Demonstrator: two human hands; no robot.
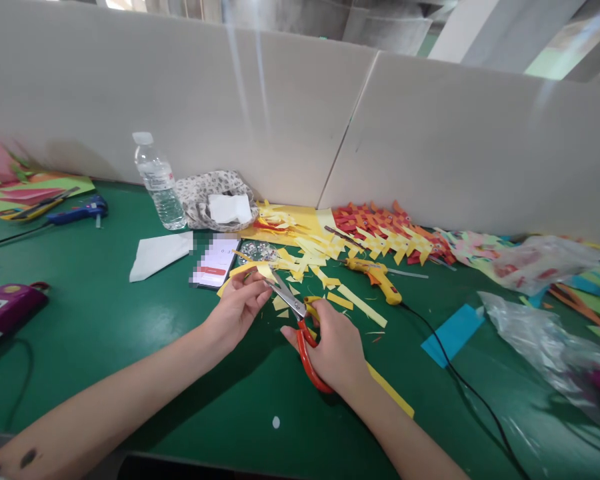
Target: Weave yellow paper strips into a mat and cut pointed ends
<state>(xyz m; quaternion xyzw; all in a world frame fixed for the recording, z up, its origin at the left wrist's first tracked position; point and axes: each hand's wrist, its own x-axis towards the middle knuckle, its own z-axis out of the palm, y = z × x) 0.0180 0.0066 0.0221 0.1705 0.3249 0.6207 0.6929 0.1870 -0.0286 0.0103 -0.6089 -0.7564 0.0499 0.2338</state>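
My left hand [240, 308] is closed, pinching a small yellow paper piece [265, 272] between thumb and fingers. My right hand [333, 340] grips a pair of scissors [307, 357] with red handles, and a bit of yellow shows under its fingers. The blades point left and touch or nearly touch the paper at my left fingertips; whether they are cutting into it I cannot tell. Around and beyond both hands lie yellow paper scraps [340, 301]. Just behind my left hand is a phone [215, 260], and a clear dish of small beads [257, 252] sits beside it.
A yellow glue gun [377, 275] trails its cord to the right. Behind it are red-orange woven paper pieces [373, 223]. A water bottle [160, 183] stands near the partition [205, 100]. Blue paper [453, 335] and plastic bags [545, 353] lie right; a purple power strip [10, 310] lies left.
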